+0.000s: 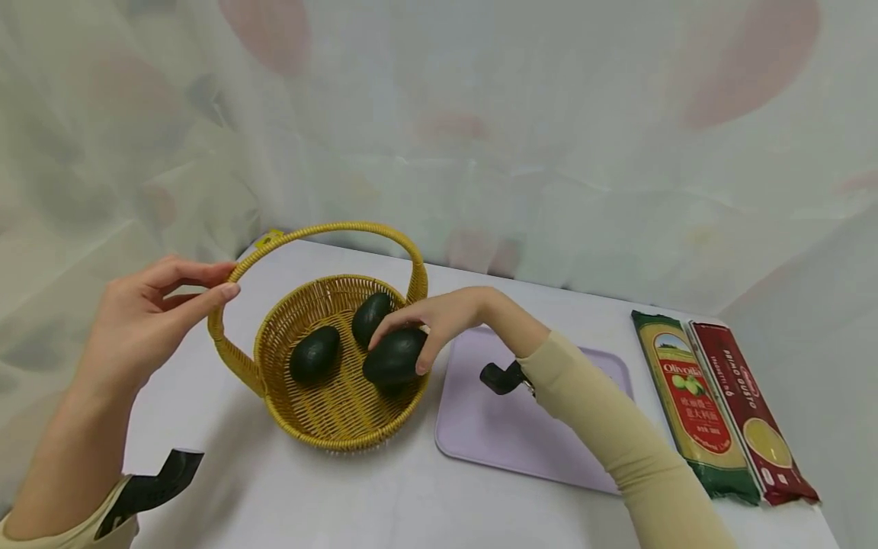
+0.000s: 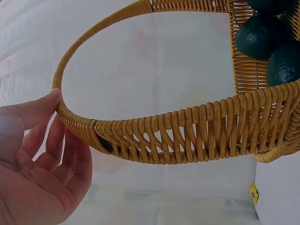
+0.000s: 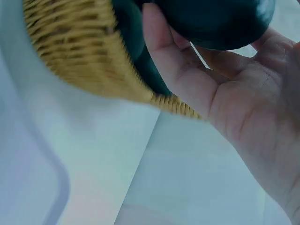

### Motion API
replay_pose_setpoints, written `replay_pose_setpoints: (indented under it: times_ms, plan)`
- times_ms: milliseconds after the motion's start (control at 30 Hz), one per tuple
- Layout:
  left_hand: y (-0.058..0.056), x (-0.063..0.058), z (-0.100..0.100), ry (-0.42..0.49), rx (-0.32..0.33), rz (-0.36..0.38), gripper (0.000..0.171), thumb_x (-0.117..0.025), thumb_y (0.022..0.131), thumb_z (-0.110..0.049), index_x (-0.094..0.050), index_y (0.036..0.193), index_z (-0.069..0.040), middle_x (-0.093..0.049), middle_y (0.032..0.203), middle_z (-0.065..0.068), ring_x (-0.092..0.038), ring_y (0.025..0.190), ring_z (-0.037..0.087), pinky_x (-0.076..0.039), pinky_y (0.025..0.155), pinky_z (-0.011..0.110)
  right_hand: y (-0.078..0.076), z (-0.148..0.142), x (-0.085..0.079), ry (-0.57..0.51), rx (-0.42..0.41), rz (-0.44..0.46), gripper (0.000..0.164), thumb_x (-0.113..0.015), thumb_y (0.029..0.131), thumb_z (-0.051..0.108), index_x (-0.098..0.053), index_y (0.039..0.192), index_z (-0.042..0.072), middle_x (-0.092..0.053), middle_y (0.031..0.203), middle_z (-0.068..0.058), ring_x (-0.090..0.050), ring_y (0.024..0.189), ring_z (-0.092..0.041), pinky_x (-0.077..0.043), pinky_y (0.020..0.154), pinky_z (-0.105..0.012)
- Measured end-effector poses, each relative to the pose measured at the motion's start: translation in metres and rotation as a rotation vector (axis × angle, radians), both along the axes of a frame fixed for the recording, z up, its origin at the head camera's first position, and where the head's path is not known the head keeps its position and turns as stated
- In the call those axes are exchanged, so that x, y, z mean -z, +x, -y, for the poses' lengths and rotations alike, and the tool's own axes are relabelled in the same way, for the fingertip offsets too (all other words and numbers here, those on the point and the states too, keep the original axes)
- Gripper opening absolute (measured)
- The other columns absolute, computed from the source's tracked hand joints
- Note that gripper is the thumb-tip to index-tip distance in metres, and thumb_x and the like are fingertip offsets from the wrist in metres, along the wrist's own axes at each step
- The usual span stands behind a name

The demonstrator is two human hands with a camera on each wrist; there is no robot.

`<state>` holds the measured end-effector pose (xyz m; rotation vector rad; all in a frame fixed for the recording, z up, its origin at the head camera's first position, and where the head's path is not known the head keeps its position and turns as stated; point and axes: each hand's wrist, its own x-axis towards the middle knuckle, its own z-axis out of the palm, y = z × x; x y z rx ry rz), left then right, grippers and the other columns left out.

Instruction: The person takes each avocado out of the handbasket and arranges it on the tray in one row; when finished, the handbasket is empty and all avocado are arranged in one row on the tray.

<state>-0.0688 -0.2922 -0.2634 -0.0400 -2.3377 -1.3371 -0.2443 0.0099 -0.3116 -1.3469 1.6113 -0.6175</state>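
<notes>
A yellow woven basket point(image 1: 329, 438) with a tall hoop handle point(image 1: 357, 226) stands on the white table. My left hand point(image 1: 154, 316) pinches the handle's left side between thumb and fingers, as the left wrist view also shows. Over the basket's right part, my right hand point(image 1: 439, 320) grips a dark green avocado point(image 1: 394, 358) from above. Two more avocados lie inside: one at the left point(image 1: 315, 355), another toward the back point(image 1: 371, 316). The right wrist view shows the gripped avocado point(image 3: 220, 21) near the rim; whether it touches the basket floor, I cannot tell.
A lilac tray point(image 1: 473, 435) lies right of the basket, under my right forearm. Farther right are two spaghetti packs, one green and gold point(image 1: 693, 404), one dark red point(image 1: 754, 412). A patterned curtain point(image 1: 521, 152) hangs behind the table; a small yellow object point(image 1: 270, 238) sits at the back left.
</notes>
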Motion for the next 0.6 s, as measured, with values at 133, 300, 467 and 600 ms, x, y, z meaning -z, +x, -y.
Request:
replay_pose_setpoints:
  times_ms: [133,300,467,600]
  plan:
    - [0.000,0.001,0.001,0.006,0.005,-0.007,0.018,-0.073,0.086,-0.001,-0.070,0.104,0.003,-0.071,0.104,-0.007,-0.065,0.092,0.005,-0.051,0.078,0.009,-0.004,-0.020,0.001,-0.014,0.029,-0.001,0.065,-0.077,0.082,0.018,-0.048,0.140,0.027,-0.046,0.140,0.011,-0.041,0.129,-0.007,-0.038,0.107,-0.031]
    - [-0.001,0.002,0.002,0.016,0.007,-0.003,0.019,-0.073,0.086,-0.001,-0.070,0.104,0.003,-0.071,0.104,-0.007,-0.066,0.091,0.005,-0.051,0.078,0.010,-0.008,-0.043,0.005,-0.016,0.066,0.019,0.066,-0.076,0.082,0.020,-0.047,0.141,0.024,-0.046,0.141,0.010,-0.044,0.127,-0.010,-0.040,0.105,-0.033]
    - [-0.001,0.002,0.004,0.026,0.002,0.005,0.019,-0.073,0.086,0.000,-0.070,0.104,0.002,-0.071,0.104,-0.007,-0.067,0.089,0.003,-0.051,0.078,0.010,-0.010,-0.063,0.013,-0.026,0.123,0.070,0.065,-0.075,0.082,0.018,-0.045,0.139,0.015,-0.049,0.138,0.003,-0.045,0.127,-0.014,-0.038,0.107,-0.034]
    - [0.000,0.002,0.006,0.028,-0.007,0.012,0.017,-0.073,0.086,-0.001,-0.072,0.103,-0.002,-0.072,0.105,-0.005,-0.067,0.089,0.003,-0.050,0.079,0.009,-0.009,-0.076,0.021,0.013,0.202,0.124,0.061,-0.077,0.081,0.021,-0.047,0.134,0.017,-0.053,0.132,-0.001,-0.049,0.122,-0.018,-0.040,0.104,-0.037]
